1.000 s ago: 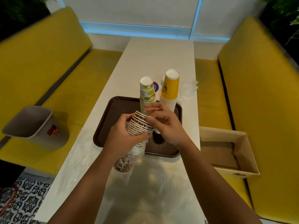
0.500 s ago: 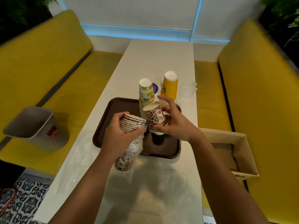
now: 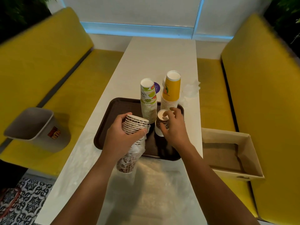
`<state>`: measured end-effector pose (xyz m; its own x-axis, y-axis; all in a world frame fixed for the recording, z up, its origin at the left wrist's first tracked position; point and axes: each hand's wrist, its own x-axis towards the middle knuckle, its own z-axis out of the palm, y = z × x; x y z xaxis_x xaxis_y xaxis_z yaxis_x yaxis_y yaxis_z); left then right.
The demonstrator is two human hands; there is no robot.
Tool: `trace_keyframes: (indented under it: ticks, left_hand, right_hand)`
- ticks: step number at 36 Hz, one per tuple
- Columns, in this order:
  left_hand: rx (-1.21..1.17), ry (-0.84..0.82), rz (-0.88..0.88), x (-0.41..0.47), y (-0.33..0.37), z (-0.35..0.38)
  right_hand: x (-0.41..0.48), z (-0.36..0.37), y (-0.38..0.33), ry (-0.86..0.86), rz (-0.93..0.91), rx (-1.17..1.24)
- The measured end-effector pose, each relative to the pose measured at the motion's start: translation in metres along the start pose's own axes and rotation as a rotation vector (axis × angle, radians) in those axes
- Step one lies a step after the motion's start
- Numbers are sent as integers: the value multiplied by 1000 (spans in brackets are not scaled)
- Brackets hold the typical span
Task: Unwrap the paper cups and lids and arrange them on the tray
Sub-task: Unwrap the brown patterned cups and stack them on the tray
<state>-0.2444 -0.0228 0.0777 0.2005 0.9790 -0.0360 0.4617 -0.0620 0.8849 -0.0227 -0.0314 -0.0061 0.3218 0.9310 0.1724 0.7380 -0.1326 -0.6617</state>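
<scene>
My left hand grips a tilted stack of leopard-print paper cups, its lower part still in clear plastic wrap, over the near edge of the brown tray. My right hand holds a small upturned pile of the same leopard-print cups standing on the tray. Behind stand an upturned stack of fruit-print cups and an upturned stack of yellow cups.
The white table runs between two yellow benches. A grey bin sits on the left bench, an open cardboard box on the right one. Crumpled clear wrap lies beside the yellow stack. A purple round object shows behind the fruit-print stack.
My right hand pulled some leopard-print cups off the top of the wrapped stack, carried them right and set them upturned on the tray. The left hand kept hold of the stack.
</scene>
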Motion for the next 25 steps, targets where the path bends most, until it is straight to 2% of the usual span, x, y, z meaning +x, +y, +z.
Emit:
trace_keyframes:
  ticks: [2, 4, 6, 9, 13, 19, 23, 25]
  left_hand:
    - [8, -9, 4, 1, -2, 0]
    - [11, -17, 7, 1, -4, 0]
    - [11, -27, 10, 0, -4, 0]
    - [-6, -48, 15, -1, -4, 2]
    - [-4, -64, 26, -1, -4, 2]
    - [1, -68, 33, -1, 2, 2]
    - [32, -92, 55, -5, 6, 0]
    - [26, -85, 44, -7, 5, -1]
  right_hand:
    - [-4, -6, -14, 168, -52, 102]
    - [-9, -18, -35, 202, -120, 283]
    - [-10, -30, -55, 61, -235, 420]
    - [-8, -41, -68, -153, -375, 397]
    - [-6, -46, -72, -220, -393, 434]
    - [-10, -36, -72, -44, -357, 484]
    - [-6, -33, -66, 151, -248, 530]
    - [-1, -40, -61, 178, -197, 567]
